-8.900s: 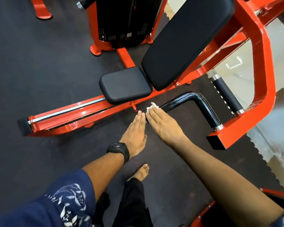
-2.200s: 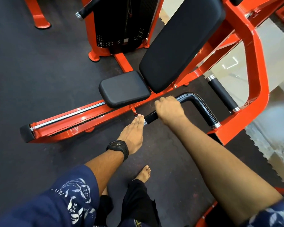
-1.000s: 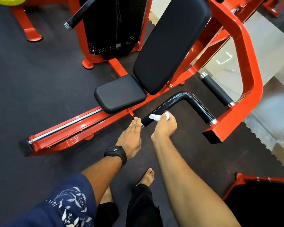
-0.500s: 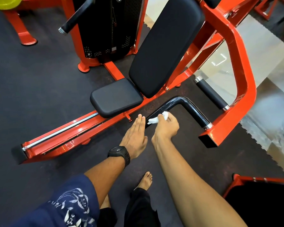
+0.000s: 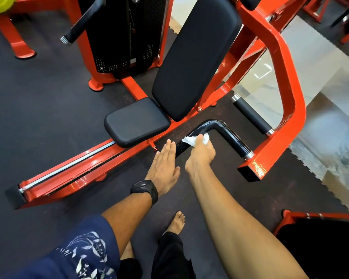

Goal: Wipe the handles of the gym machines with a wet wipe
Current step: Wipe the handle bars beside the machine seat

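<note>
A glossy black bent handle [image 5: 228, 135] juts from the orange arm of a press machine. My right hand [image 5: 199, 156] grips the handle's near leg through a white wet wipe [image 5: 190, 140], fingers curled round the bar. My left hand [image 5: 164, 164], with a black watch on its wrist, lies flat with straight fingers beside the handle's free end, fingertips close to it. A second black foam grip [image 5: 251, 115] sits on the same orange arm, farther right.
The machine's black seat pad [image 5: 137, 123] and backrest [image 5: 193, 57] stand just beyond the handle, on an orange frame [image 5: 79, 174]. A weight stack with another black handle [image 5: 83, 21] is behind. More orange equipment [image 5: 318, 238] lies at lower right. My bare foot [image 5: 176, 222] is on dark rubber flooring.
My right hand has slid the wipe along the handle's near leg, back from the bend toward the free end and now a little up again. The left hand stays flat beside the end.
</note>
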Motion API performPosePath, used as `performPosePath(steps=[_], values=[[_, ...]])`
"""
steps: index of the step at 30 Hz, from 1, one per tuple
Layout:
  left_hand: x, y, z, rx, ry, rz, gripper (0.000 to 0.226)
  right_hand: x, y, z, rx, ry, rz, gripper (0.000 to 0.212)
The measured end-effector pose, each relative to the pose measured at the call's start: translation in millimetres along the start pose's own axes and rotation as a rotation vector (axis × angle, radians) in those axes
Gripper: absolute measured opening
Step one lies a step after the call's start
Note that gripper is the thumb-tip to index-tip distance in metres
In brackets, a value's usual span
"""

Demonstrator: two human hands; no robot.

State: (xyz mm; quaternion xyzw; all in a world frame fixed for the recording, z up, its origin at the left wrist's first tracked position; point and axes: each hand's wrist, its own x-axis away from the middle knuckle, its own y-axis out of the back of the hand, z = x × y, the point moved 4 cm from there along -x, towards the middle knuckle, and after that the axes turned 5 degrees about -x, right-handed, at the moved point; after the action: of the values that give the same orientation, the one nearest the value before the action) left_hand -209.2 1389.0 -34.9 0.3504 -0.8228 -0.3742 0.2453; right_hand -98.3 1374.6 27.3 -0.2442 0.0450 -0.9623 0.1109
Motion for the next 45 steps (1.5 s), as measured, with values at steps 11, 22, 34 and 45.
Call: performPosePath(steps=[11,22,34,45], values=[[-9,5,-7,0.012,-0.043,0.002,0.083,2,-5,19,0.975,0.964,0.369,0.029],[-14,7,-13,0.021,-0.070,0.003,0.080,-26,-3,40,1.648,1.626,0.728,0.045],[-26,16,-32,0.026,-0.138,0.006,0.077,-33,10,78,1.633,1.175,0.443,0.047],[-38,23,-46,-0.025,-0.138,0.034,0.078,-44,25,103,1.949,0.932,0.095,0.019]])
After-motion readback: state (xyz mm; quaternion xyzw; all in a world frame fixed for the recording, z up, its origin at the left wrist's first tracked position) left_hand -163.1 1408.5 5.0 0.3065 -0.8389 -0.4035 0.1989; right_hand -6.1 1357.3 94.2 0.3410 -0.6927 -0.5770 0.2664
